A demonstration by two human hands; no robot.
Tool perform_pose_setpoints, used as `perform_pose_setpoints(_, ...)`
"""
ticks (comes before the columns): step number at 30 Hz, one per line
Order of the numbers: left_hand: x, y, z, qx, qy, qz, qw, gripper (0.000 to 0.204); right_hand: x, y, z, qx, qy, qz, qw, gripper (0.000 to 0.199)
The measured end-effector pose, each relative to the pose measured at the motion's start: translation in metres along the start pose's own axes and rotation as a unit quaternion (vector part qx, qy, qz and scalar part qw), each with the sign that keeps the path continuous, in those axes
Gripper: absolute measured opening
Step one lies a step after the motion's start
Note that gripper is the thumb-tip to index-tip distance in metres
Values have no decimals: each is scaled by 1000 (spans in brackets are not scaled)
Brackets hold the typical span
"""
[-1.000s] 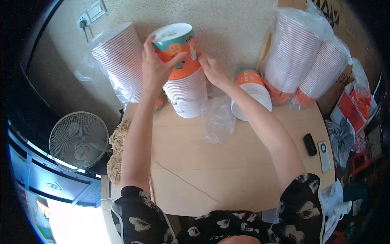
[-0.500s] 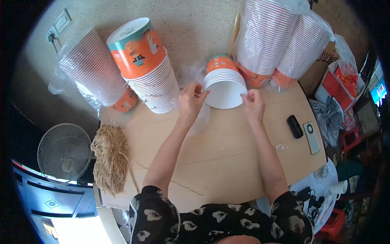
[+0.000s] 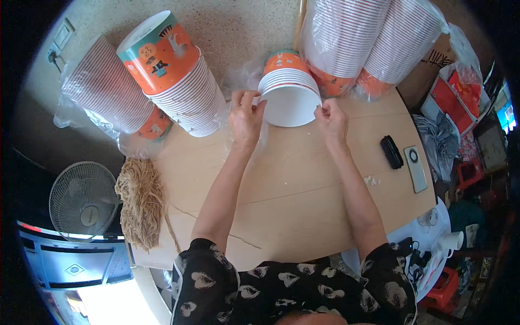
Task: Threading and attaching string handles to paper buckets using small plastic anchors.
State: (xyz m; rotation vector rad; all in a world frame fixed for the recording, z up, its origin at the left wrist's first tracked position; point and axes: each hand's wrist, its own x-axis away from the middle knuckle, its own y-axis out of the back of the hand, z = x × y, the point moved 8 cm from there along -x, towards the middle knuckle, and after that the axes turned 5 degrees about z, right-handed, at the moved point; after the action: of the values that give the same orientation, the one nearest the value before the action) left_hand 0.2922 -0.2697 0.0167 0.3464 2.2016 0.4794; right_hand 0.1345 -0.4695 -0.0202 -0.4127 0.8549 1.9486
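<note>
A short stack of nested paper buckets point(image 3: 288, 82) lies on its side at the back middle of the table, orange and green outside. The front bucket point(image 3: 292, 105) turns its white hollow mouth toward me, and a thin orange line shows between its rim and the one behind. At the rim's left edge is my left hand point(image 3: 246, 119), thumb and fingers drawn together. On the right edge my right hand point(image 3: 331, 120) pinches the rim with bent fingers. What exactly lies between the left fingertips is partly hidden. Clear plastic film point(image 3: 244, 78) lies beside the left hand.
Tall bucket stacks stand left point(image 3: 187, 86) and, in plastic, back right point(image 3: 346, 43). A raffia-like fibre bundle point(image 3: 140, 203) lies at the left edge near a fan point(image 3: 84, 200). A black case point(image 3: 391, 153), a phone point(image 3: 415, 169) and white bits point(image 3: 370, 180) are on the right.
The view has shifted slightly. The front bucket's rim has come a little away from the stack, showing an orange line. My right fingers have curled more tightly at the rim.
</note>
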Motion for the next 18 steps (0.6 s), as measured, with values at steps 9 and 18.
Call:
perform_pose_setpoints(9,14,-2,11,-40,34,27,998,20,9,-3,4,10,-75,92,993,22)
perform_pose_setpoints(18,34,50,-14,206,210,196,935,44,53,37,60,-137,110,284,943,119)
